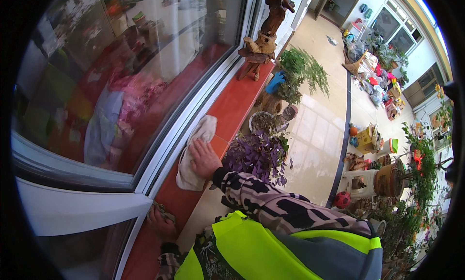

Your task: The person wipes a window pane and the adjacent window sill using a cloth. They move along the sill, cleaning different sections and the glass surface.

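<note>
My right hand [204,159] lies over a folded off-white cloth [207,127], pressing it onto a red tiled window sill [227,100]. The cloth sits along the white window frame [203,98]. Lower down, beside the frame's corner, my left hand [162,223] grips a crumpled greyish cloth [168,215] against the sill. Part of that cloth is hidden by the fingers. The large glass pane [145,69] to the left carries reflections, with pink and pale fabric visible in it.
A driftwood carving [261,44] stands on the sill's far end. Below the sill edge are a purple-leaved plant [254,154], a feathery green plant [298,62] and a blue glove [275,82]. Across the tiled floor [308,134] lie a red ball [342,199], a white stool [358,180] and heaped bags.
</note>
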Action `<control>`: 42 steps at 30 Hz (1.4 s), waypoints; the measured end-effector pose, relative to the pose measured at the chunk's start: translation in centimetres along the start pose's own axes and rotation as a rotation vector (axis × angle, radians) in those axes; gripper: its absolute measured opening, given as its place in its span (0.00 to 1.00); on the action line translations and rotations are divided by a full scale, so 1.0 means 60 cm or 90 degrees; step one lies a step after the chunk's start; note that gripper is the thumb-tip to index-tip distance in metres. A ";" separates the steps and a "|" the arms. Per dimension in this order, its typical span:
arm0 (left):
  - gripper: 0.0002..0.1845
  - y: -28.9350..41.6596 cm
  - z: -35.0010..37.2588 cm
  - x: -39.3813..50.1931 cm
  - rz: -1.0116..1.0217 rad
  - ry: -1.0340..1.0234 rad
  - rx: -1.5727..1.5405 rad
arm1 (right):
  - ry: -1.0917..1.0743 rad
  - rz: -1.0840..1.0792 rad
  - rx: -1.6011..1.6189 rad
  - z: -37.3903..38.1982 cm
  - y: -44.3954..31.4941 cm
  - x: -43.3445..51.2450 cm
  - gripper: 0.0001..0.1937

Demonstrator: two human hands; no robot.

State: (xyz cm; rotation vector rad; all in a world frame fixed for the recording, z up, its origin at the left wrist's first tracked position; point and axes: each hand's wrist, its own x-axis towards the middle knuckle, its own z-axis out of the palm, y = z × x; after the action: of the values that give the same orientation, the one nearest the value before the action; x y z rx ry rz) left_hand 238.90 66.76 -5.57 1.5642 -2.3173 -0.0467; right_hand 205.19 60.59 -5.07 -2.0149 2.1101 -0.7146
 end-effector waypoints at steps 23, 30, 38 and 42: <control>0.29 0.021 -0.024 0.009 -0.042 -0.039 -0.024 | 0.027 0.101 -0.128 -0.009 0.071 0.072 0.36; 0.29 0.010 -0.011 0.008 -0.044 -0.034 -0.019 | 0.009 0.050 -0.128 -0.016 0.062 0.045 0.37; 0.28 0.011 -0.019 0.002 -0.050 -0.049 0.000 | 0.027 0.145 -0.152 -0.039 0.132 0.104 0.39; 0.29 0.012 -0.012 0.003 -0.079 -0.061 -0.010 | 0.057 0.172 -0.159 -0.048 0.197 0.142 0.36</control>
State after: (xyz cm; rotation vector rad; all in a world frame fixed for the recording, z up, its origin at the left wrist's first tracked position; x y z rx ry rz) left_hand 238.41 67.01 -4.66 1.7319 -2.2805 -0.1735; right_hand 192.49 52.93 -5.70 -1.7793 2.5706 -0.5295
